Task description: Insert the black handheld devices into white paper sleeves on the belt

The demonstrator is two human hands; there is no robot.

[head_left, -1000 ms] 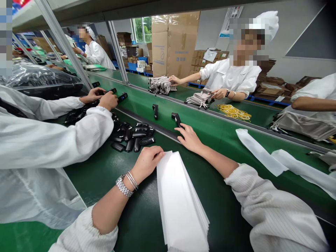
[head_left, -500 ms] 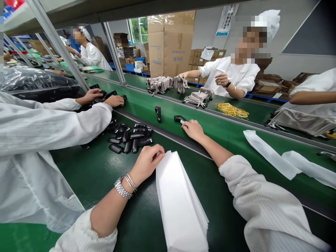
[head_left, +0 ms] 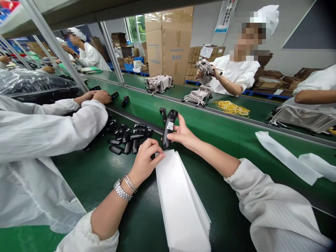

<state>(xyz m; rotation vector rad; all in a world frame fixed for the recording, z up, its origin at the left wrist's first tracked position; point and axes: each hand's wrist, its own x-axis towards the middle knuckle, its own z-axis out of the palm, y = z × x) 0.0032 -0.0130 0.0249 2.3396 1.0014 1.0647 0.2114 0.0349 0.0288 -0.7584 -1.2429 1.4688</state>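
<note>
Raised just beyond the stack of long, thin white sheets [head_left: 181,199], whose top corner the left hand [head_left: 147,154] pinches between nearly closed fingers, the curved black plastic device [head_left: 169,131], probably light, rigid and best gripped mid-body, sits in the right hand's [head_left: 184,134] part-curled fingers.

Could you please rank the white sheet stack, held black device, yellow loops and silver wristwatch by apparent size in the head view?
Largest first:
1. White sheet stack
2. Held black device and yellow loops: too alike to rank
3. Silver wristwatch
</note>
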